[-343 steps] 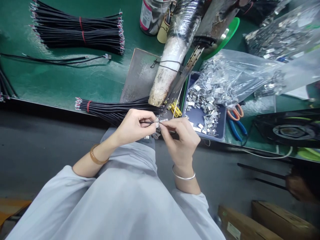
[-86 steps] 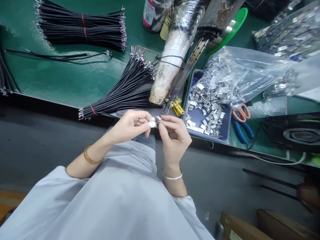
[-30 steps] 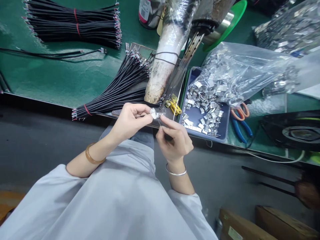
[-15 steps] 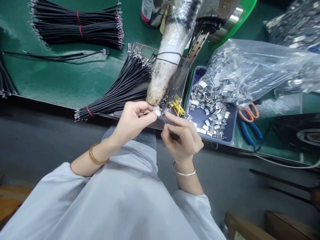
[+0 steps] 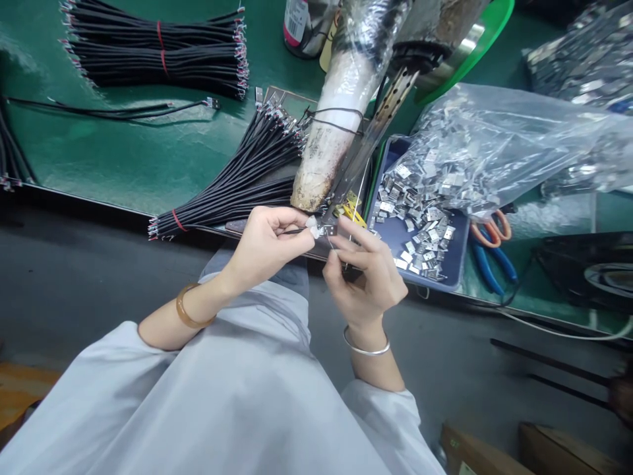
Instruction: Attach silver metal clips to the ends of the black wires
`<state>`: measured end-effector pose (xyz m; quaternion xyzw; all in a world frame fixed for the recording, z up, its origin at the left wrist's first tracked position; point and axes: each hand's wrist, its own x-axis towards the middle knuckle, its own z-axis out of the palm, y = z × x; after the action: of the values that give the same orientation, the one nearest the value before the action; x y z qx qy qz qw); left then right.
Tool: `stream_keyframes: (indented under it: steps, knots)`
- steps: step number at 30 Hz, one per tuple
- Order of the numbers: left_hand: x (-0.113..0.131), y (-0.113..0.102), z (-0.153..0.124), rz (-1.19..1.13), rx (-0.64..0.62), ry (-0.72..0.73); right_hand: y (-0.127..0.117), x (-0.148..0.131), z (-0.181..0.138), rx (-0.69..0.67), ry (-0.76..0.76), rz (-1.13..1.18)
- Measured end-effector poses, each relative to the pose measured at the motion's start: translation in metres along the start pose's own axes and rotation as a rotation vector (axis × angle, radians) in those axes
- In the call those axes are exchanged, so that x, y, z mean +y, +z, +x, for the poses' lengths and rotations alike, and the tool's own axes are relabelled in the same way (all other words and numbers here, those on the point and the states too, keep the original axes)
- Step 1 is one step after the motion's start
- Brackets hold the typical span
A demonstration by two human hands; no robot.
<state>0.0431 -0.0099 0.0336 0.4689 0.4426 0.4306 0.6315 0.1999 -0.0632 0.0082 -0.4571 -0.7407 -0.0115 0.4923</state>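
Metal connector [image 5: 325, 230] pinched by left hand [image 5: 267, 245], right hand [image 5: 368, 280] pinching thin wire [image 5: 358, 208], wrapped iron [image 5: 341, 99] just above, blue tray [image 5: 450, 267] beside

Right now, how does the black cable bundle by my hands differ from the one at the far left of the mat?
The near bundle fans out diagonally; the far bundle lies straight and tight. The near bundle has one red tie close to its end; the far bundle's red ties sit nearer its middle. The near bundle's fanned tips carry metal ends; the far bundle's show bare coloured wires. Both are black cables.
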Motion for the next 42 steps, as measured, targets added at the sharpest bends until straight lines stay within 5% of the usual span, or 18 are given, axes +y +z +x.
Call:
stream_keyframes:
  steps: [10,20,29,37,42]
  knots:
    - [0.001,0.002,-0.007,0.112,0.082,0.164,0.000,-0.008,0.012,-0.021,0.065,-0.017]
    - [-0.005,-0.001,-0.008,0.225,0.019,0.143,-0.002,-0.007,0.006,-0.045,0.057,-0.104]
    - [-0.001,0.000,-0.011,0.336,0.092,0.338,0.002,-0.011,0.014,-0.005,0.040,-0.111]
    - [-0.001,-0.004,-0.012,0.295,-0.037,0.206,-0.004,-0.013,0.005,-0.065,-0.033,-0.170]
    - [-0.009,-0.008,-0.016,0.524,-0.084,0.613,-0.008,-0.014,0.007,-0.047,0.286,0.017]
